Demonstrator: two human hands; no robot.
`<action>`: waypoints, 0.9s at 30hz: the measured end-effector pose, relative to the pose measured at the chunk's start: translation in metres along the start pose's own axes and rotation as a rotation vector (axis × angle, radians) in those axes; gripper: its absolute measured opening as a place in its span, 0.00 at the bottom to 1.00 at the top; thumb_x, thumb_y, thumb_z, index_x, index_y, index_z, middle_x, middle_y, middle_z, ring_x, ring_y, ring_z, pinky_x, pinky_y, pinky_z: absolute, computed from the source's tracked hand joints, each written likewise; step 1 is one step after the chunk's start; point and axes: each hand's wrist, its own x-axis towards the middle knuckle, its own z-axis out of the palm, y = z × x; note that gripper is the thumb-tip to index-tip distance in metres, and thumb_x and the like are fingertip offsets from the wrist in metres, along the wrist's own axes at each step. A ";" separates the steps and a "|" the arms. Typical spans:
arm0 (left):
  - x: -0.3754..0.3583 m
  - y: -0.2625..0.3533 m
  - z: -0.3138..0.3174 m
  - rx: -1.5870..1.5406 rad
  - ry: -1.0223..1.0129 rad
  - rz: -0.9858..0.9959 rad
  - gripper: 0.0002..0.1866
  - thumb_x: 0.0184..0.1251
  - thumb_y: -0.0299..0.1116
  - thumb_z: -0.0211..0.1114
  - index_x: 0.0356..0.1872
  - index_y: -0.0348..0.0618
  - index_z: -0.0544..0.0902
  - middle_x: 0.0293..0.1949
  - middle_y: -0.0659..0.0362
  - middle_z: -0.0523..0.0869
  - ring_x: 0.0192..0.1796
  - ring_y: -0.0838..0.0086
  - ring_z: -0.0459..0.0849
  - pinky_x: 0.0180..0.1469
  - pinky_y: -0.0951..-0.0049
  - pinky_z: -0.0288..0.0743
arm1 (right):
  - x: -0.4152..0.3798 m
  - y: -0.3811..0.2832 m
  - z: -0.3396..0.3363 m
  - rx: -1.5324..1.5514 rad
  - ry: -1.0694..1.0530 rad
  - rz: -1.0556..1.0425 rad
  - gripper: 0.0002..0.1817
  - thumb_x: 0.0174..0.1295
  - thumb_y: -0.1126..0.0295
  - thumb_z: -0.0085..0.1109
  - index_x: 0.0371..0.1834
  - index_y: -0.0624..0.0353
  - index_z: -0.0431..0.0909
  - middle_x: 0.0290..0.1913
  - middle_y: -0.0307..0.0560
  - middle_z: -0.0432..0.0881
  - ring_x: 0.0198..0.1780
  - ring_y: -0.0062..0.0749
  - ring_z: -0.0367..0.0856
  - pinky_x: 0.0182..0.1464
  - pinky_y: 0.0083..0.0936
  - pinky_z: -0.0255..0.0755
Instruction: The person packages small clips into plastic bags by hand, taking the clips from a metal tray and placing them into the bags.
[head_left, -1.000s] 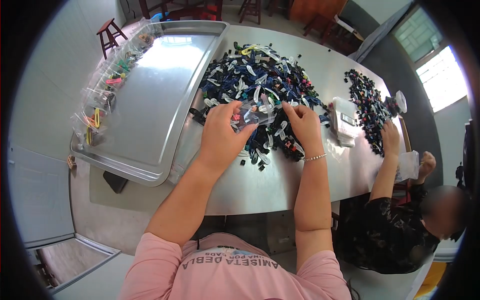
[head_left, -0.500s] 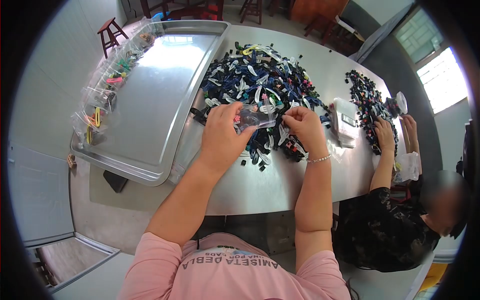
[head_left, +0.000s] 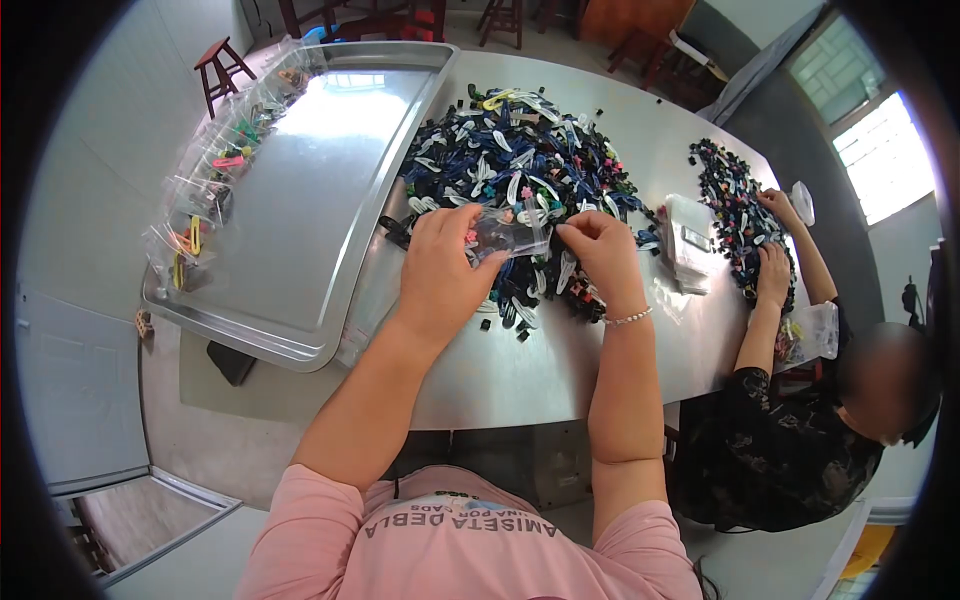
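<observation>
My left hand (head_left: pixel 440 268) holds a small clear plastic bag (head_left: pixel 507 236) with a few coloured clips inside, just above the steel table (head_left: pixel 520 375). At the bag's right edge my right hand (head_left: pixel 600 255) has its fingers pinched, and it wears a thin bracelet. Both hands hover over the near edge of a big heap of dark blue, black and white hair clips (head_left: pixel 520 160). Whether the right fingers pinch a clip or the bag itself is hidden.
A large steel tray (head_left: pixel 300 200) lies to the left, with filled clear bags (head_left: pixel 210 190) lined along its far edge. A stack of empty bags (head_left: pixel 690 245) sits right of the heap. A co-worker (head_left: pixel 800 420) at the right reaches into a second clip pile (head_left: pixel 730 210).
My right hand moved left from the heap to the bag's edge. The co-worker's hands lifted from the lap to the second pile.
</observation>
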 end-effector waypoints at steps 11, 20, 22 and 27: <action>-0.001 0.001 0.000 0.065 -0.036 -0.039 0.28 0.49 0.30 0.78 0.54 0.39 0.78 0.49 0.51 0.80 0.56 0.53 0.76 0.59 0.58 0.73 | -0.014 -0.017 0.000 0.782 -0.081 -0.119 0.05 0.63 0.78 0.67 0.41 0.61 0.84 0.34 0.34 0.83 0.31 0.16 0.77 0.33 0.12 0.71; -0.001 0.000 0.003 0.044 -0.031 0.005 0.29 0.48 0.31 0.79 0.54 0.40 0.78 0.49 0.50 0.81 0.56 0.53 0.77 0.59 0.58 0.73 | -0.024 -0.034 0.006 0.446 -0.178 -0.280 0.07 0.63 0.80 0.67 0.44 0.64 0.86 0.37 0.34 0.83 0.34 0.14 0.76 0.40 0.12 0.72; -0.001 0.000 0.004 0.012 -0.029 -0.025 0.31 0.46 0.31 0.80 0.55 0.40 0.80 0.50 0.51 0.83 0.55 0.53 0.78 0.61 0.58 0.71 | -0.026 -0.038 0.006 0.448 -0.156 -0.310 0.07 0.64 0.78 0.66 0.44 0.64 0.86 0.37 0.34 0.83 0.34 0.13 0.73 0.41 0.13 0.72; 0.002 0.001 0.004 -0.123 -0.024 -0.062 0.29 0.49 0.30 0.79 0.54 0.38 0.79 0.44 0.52 0.83 0.51 0.56 0.80 0.57 0.61 0.75 | -0.014 -0.025 0.002 0.704 -0.053 -0.168 0.08 0.69 0.74 0.61 0.47 0.65 0.86 0.35 0.34 0.82 0.33 0.12 0.72 0.42 0.14 0.73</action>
